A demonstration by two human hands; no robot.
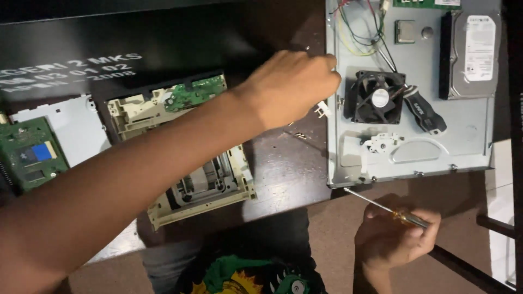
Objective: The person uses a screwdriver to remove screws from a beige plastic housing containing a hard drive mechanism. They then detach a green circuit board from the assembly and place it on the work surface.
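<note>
- left hand (291, 87) stretched over the dark wooden table (283, 163), fingers curled at the left edge of the grey sheet-metal panel (468, 147); cannot tell what was pinched.
- right hand (395, 234) clenched on the amber-handled screwdriver (389, 210), tip near the panel's lower edge.
- black square cooling fan (376, 98) lay on the panel, just right of the left hand.
- beige plastic drive frame (207, 185) lay under the left forearm.

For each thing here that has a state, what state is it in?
Left hand: closed, fingers at the metal panel's edge.
Right hand: gripping a screwdriver.
Metal panel: lying flat.
Cooling fan: lying on the panel.
Beige drive frame: cover off, insides exposed.
</note>
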